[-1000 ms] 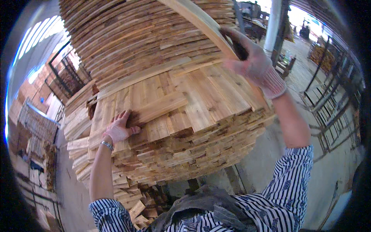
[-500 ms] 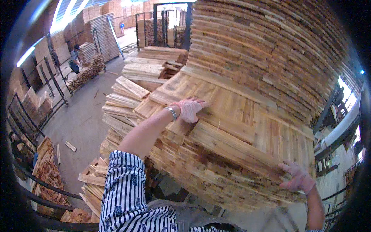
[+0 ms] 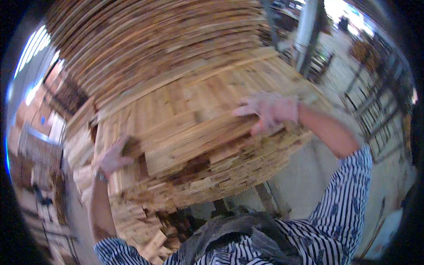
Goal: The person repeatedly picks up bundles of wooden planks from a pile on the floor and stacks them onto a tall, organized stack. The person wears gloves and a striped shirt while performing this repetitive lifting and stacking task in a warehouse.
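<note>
My left hand (image 3: 115,158), in a pale pinkish work glove, rests at the left end of a stack of flat wooden boards (image 3: 176,99). Its thumb and fingers are apart, next to a short dark board end (image 3: 132,145). My right hand (image 3: 270,110), gloved alike, lies with spread fingers over the right part of a long loose plank (image 3: 194,143) along the stack's near edge. Both hands are smeared by motion. Under the plank, layers of board ends (image 3: 221,174) show unevenly.
A tall wall of stacked boards (image 3: 168,44) rises behind the work pile. Loose wood pieces (image 3: 154,240) lie low near my body. At the right stand a pale post (image 3: 304,35) and dark metal racks (image 3: 375,110). More wood stacks (image 3: 44,150) are at the far left.
My view has swung to the right, so the board wall now sits at upper left. Both hands stay on the pile; my right hand has come up onto the near plank's right part.
</note>
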A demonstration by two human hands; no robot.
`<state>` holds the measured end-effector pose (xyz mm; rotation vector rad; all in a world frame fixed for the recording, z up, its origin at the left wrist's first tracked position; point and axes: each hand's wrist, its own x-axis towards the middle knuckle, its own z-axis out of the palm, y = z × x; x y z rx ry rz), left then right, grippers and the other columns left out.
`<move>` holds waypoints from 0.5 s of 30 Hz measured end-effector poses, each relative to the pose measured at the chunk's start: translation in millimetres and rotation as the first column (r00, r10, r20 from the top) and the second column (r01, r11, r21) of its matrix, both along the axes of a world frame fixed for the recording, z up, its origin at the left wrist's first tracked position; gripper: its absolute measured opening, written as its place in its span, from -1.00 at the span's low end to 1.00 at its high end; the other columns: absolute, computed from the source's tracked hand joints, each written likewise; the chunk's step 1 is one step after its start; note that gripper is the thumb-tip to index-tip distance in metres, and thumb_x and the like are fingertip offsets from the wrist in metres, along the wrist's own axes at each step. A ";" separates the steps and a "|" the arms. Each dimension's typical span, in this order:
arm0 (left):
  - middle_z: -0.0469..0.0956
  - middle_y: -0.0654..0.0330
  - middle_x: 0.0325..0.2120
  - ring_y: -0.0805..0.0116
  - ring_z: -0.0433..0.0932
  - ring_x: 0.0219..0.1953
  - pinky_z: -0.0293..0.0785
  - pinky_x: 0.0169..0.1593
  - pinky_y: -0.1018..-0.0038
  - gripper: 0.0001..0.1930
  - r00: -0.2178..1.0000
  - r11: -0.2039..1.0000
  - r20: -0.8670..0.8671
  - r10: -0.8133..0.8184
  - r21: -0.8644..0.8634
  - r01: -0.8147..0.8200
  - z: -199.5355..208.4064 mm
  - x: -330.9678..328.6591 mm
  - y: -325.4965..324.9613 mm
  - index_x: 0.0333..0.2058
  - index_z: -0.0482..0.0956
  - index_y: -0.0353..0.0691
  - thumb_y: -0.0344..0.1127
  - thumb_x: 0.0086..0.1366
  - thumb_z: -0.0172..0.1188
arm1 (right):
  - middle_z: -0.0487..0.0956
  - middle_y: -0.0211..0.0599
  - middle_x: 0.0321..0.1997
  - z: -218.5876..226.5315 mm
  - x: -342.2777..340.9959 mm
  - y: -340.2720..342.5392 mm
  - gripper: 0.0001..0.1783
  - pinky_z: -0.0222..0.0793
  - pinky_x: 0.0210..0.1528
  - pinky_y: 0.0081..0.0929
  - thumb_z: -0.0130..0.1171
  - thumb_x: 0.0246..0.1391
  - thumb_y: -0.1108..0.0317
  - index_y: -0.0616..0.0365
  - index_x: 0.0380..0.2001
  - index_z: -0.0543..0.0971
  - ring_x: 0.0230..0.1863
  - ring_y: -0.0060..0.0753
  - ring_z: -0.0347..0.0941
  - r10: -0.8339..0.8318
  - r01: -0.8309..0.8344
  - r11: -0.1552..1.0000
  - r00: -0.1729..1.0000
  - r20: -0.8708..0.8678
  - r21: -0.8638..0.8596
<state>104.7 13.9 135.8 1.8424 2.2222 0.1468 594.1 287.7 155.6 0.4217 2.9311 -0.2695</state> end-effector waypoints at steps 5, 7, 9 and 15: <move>0.49 0.07 0.23 0.19 0.45 0.26 0.37 0.33 0.29 -0.10 0.857 0.997 0.511 0.071 -0.001 -0.082 2.4 15.2 7.7 0.34 0.31 -0.27 -0.25 -0.02 0.45 | 0.38 0.00 0.34 -24.4 19.7 -2.5 -0.11 0.24 0.35 0.03 0.29 -0.05 -0.32 -0.28 0.36 0.40 0.32 0.18 0.30 -0.046 0.041 0.999 0.979 -0.197 -0.027; 0.55 0.05 0.16 0.14 0.50 0.22 0.40 0.29 0.32 -0.07 0.878 0.996 0.471 0.092 -0.037 -0.085 4.6 2.3 1.9 0.31 0.36 -0.30 -0.11 -0.05 0.49 | 0.41 -0.04 0.32 -25.7 6.2 -17.5 -0.11 0.26 0.34 0.00 0.27 -0.05 -0.37 -0.29 0.34 0.43 0.31 0.13 0.31 -0.070 0.075 0.997 0.963 -0.259 0.010; 0.52 0.05 0.18 0.16 0.52 0.18 0.51 0.17 0.26 -0.05 0.822 0.991 0.554 0.132 -0.056 -0.121 -0.6 -10.8 -5.1 0.33 0.33 -0.28 -0.17 -0.07 0.51 | 0.45 -0.10 0.28 -24.5 -14.6 -12.7 -0.11 0.27 0.33 -0.04 0.27 -0.07 -0.41 -0.31 0.32 0.45 0.32 0.08 0.32 -0.064 0.072 0.997 0.971 -0.232 0.026; 0.36 0.10 0.32 0.15 0.38 0.30 0.37 0.29 0.29 -0.12 0.810 0.990 0.574 0.121 -0.129 -0.057 6.5 -4.1 -2.4 0.47 0.10 -0.15 -0.40 0.24 0.36 | 0.49 -0.22 0.25 -15.7 12.5 -1.0 -0.07 0.28 0.32 -0.10 0.29 -0.14 -0.48 -0.39 0.31 0.47 0.32 0.00 0.33 -0.149 0.154 0.987 0.982 -0.116 0.039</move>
